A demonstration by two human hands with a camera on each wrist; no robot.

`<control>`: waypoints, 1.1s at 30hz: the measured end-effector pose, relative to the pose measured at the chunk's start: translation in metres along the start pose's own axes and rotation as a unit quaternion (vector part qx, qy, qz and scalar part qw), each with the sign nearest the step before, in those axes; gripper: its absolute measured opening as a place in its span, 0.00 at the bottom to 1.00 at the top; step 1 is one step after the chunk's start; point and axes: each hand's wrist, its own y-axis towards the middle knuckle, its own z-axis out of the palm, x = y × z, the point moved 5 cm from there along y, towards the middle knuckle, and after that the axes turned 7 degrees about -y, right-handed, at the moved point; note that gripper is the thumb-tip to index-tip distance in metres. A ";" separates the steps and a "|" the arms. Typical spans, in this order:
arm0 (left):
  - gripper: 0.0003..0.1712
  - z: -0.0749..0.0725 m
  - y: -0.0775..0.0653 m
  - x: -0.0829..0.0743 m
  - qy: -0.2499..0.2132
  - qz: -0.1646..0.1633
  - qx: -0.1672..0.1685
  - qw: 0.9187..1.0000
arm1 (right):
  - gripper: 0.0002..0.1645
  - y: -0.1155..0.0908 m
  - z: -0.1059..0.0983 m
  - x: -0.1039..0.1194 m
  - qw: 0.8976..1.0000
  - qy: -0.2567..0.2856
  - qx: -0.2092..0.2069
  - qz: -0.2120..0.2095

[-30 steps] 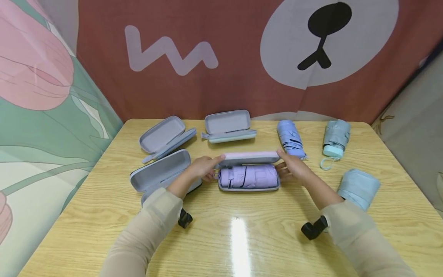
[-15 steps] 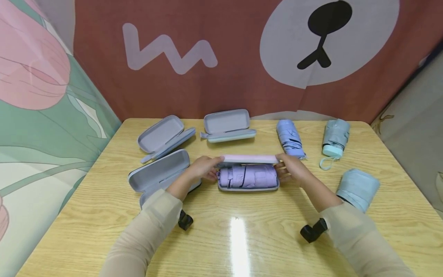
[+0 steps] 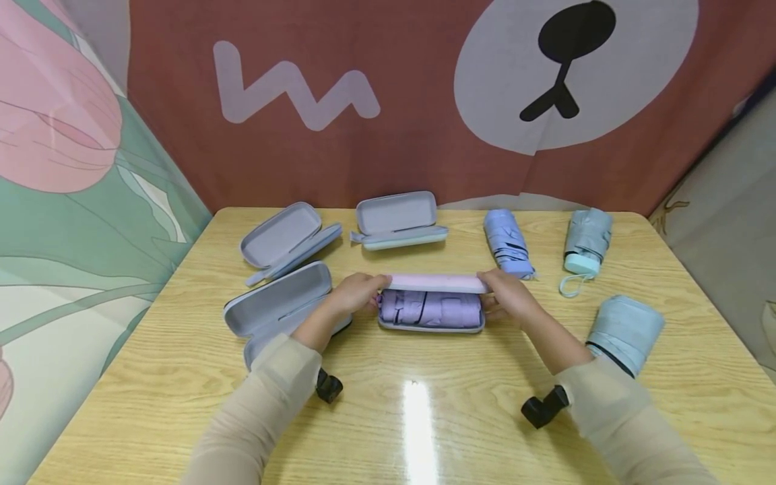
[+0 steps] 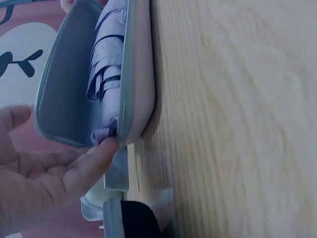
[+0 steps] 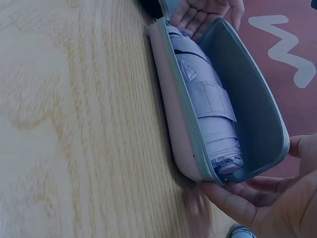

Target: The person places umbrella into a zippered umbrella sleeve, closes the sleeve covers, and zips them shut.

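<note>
A pink hard-shell umbrella case lies at the middle of the table with its lid partly lowered. Inside it is a folded purple umbrella, its far side covered by the lid in the head view. My left hand holds the case's left end, thumb on the lid. In the left wrist view a fingertip touches the umbrella's end loop. At the other end my right hand holds the lid's corner with the thumb, while fingers lie along the lower shell's end in the right wrist view.
Three unfolded grey-lined cases stand at the left and back: one at the back left, one at back centre, one beside my left forearm. On the right lie a blue umbrella, a teal umbrella and a pale blue umbrella.
Both hands have brought the pink lid forward and down over the purple umbrella, so more of its outer face shows. The case has shifted slightly left.
</note>
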 end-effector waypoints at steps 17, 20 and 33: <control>0.24 0.002 0.000 0.003 -0.033 -0.031 -0.042 0.998 | 0.19 -0.008 0.004 0.004 0.999 -0.042 -0.013 -0.007; 0.23 0.003 -0.001 0.001 -0.015 -0.021 -0.036 0.999 | 0.18 -0.008 0.004 0.003 0.999 -0.047 -0.013 -0.011; 0.23 0.002 -0.004 -0.002 0.054 0.016 -0.042 0.998 | 0.21 -0.008 0.004 0.003 0.996 -0.086 -0.021 -0.033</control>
